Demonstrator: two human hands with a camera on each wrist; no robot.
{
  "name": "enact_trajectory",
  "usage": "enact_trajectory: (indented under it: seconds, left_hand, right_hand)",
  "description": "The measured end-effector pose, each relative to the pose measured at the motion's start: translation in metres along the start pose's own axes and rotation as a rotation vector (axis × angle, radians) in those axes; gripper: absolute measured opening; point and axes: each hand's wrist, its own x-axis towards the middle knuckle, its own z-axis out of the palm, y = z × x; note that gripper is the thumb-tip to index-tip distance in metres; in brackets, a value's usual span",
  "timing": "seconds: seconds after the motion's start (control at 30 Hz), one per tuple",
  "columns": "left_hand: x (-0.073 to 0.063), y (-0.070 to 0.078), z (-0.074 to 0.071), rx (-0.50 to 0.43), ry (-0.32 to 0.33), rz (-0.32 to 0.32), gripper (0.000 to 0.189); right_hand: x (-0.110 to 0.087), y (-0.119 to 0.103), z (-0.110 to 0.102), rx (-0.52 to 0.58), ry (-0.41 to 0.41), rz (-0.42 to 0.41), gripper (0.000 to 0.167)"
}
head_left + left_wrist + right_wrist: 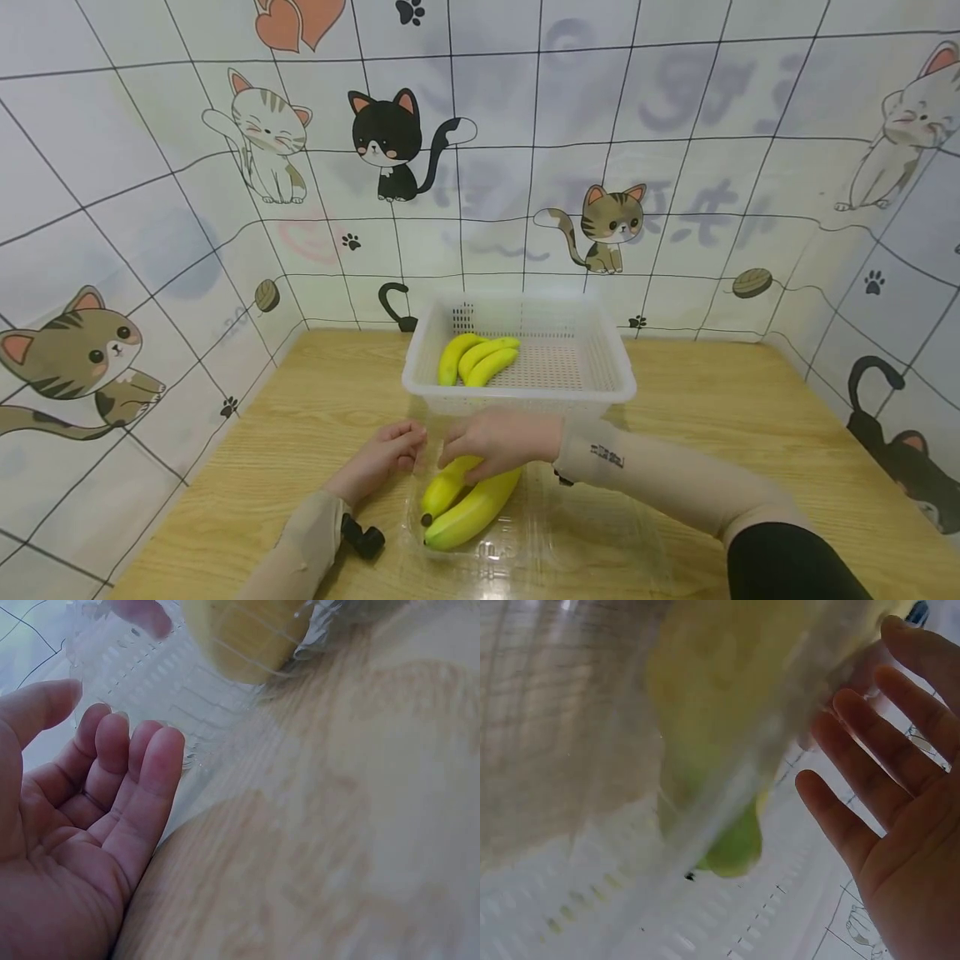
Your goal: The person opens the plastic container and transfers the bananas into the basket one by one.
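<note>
Two yellow bananas lie side by side in a clear plastic clamshell box at the front of the table: a smaller banana on the left and a larger banana on the right. My right hand is over their far ends, hiding part of them. Its fingers are spread and extended beside the banana in the right wrist view. At the left side of the clear box is my left hand, holding nothing. Its fingers are loosely bent near the box wall in the left wrist view.
Behind the box stands a white perforated basket with several small bananas in its left part. The box's clear lid lies folded out to the right. A cat-patterned wall borders the wooden table.
</note>
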Motion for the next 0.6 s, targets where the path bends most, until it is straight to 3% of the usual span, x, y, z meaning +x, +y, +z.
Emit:
enact_trajectory:
  seconds: [0.6]
  left_hand:
    - [0.0, -0.001, 0.001, -0.021, 0.013, 0.014, 0.035]
  right_hand:
    - [0.016, 0.01, 0.024, 0.059, -0.07, 0.109, 0.047]
